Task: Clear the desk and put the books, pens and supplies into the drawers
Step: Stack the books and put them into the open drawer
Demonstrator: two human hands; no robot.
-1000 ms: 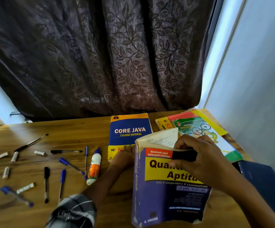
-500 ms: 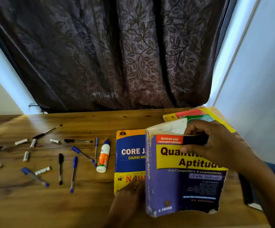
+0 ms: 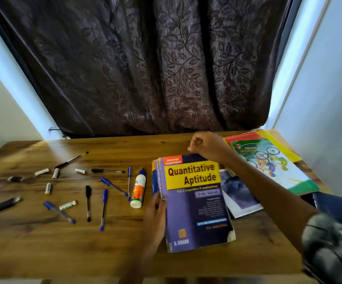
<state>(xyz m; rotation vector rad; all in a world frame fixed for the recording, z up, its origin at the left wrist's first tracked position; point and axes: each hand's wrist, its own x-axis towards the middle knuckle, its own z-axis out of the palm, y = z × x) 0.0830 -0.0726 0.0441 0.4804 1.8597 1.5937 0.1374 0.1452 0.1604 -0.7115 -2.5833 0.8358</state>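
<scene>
The counter (image 3: 43,249) carried everything; no drawer was in view, so the books had to leave it by the near edge. The thick Quantitative Aptitude book (image 3: 194,203) lay flat on another book, of which only a blue and yellow sliver showed at its left side. The step in hand looked like squaring that stack for one lift. Doing it well meant getting the edges flush first, then gripping under both books, since the top one's worn corners could slip.

The left hand (image 3: 155,218) rested against the spine side, its fingers (image 3: 163,198) loosely curled over that edge. The right hand (image 3: 205,145) hovered just past the book's far edge, its fingers curled and holding nothing I could make out.

Right of the stack lay a thin booklet (image 3: 239,199) and the cycling books (image 3: 268,160), reaching close to the wall. To the left, the glue bottle (image 3: 138,189) stood just beside the stack, then scattered pens (image 3: 103,210) and caps, so open room lay toward the near edge only.
</scene>
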